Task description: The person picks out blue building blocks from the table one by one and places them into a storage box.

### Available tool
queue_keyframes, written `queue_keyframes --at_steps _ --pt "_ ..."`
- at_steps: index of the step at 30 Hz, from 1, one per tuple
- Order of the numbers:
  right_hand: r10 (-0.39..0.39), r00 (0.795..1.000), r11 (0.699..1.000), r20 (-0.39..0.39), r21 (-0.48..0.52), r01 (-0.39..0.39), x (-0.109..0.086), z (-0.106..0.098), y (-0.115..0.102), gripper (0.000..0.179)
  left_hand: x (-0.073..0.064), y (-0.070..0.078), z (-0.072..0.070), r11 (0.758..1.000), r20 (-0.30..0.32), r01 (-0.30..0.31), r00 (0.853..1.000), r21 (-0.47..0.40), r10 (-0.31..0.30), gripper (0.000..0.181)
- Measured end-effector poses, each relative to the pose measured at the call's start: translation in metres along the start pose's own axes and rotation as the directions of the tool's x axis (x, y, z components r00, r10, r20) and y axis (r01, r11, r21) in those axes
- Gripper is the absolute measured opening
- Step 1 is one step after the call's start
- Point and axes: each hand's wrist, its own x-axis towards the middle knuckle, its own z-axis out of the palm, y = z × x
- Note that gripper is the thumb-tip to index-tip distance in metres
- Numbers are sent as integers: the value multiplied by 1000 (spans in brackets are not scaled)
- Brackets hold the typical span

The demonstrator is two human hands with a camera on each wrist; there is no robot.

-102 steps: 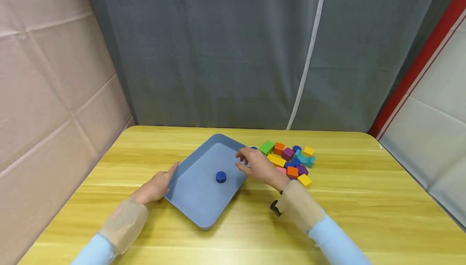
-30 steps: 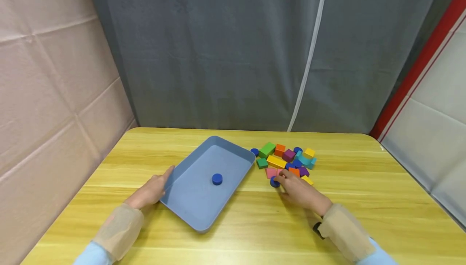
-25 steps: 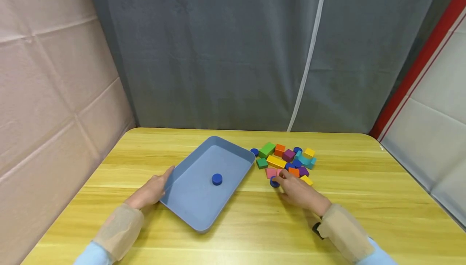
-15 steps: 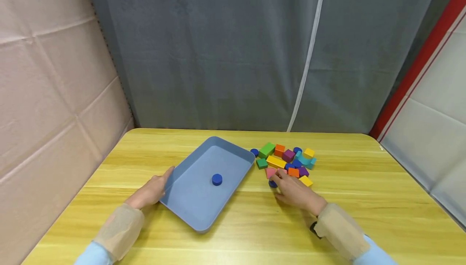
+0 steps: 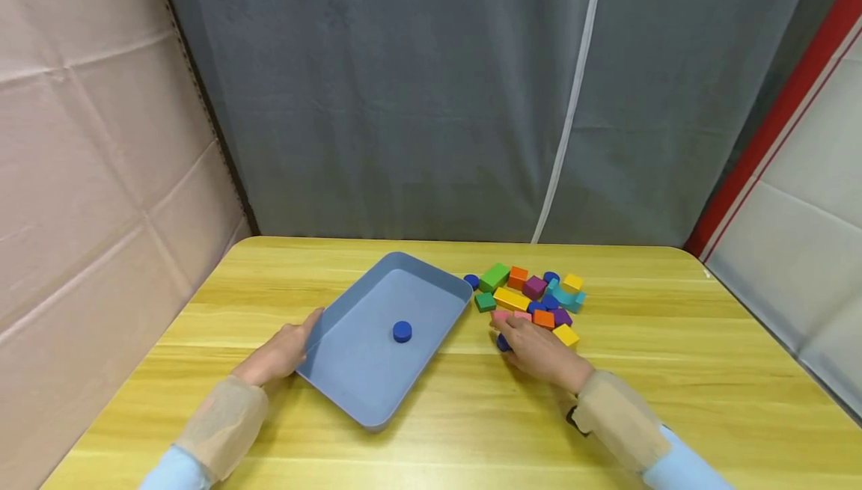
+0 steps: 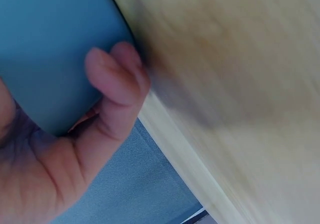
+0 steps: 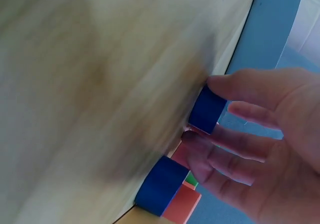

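My left hand (image 5: pixel 279 354) grips the left rim of a grey-blue tray (image 5: pixel 364 393); in the left wrist view the curled fingers (image 6: pixel 117 84) press against the tray's outer wall (image 6: pixel 50 59). One blue round block (image 5: pixel 402 331) lies in the middle of the tray. Right of the tray, my right hand (image 5: pixel 539 351) is low over the table at the near edge of a cluster of coloured blocks. It pinches another blue round block (image 7: pixel 207 109), with the thumb at one side and fingertips at the other. A pink block (image 5: pixel 500 316) sits partly behind these fingers.
The cluster holds several blocks, among them a green block (image 5: pixel 494 277), a long yellow block (image 5: pixel 512 298), an orange block (image 5: pixel 543 319) and a teal curved block (image 5: pixel 566 297). They lie on a wooden table (image 5: pixel 673 355) before a grey curtain (image 5: pixel 404 101).
My right hand has gone from above the tray's right edge to the blocks, then shifted slightly left with the blue round block. The left hand stays at the tray, which moved slightly left earlier.
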Motion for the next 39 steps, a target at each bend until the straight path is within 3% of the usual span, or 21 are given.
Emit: queue_keyframes --at_steps 12,22,39 --pt "34 999 999 28 33 -35 3 -1 -3 18 -1 1 -1 1000 6 19 1000 -4 -19 67" --pt "139 979 986 151 69 -151 7 -10 -9 9 1 2 1 999 5 38 999 2 -38 67" --pt "116 986 987 123 95 -128 2 -10 -6 8 1 0 2 999 2 36 999 6 -36 67"
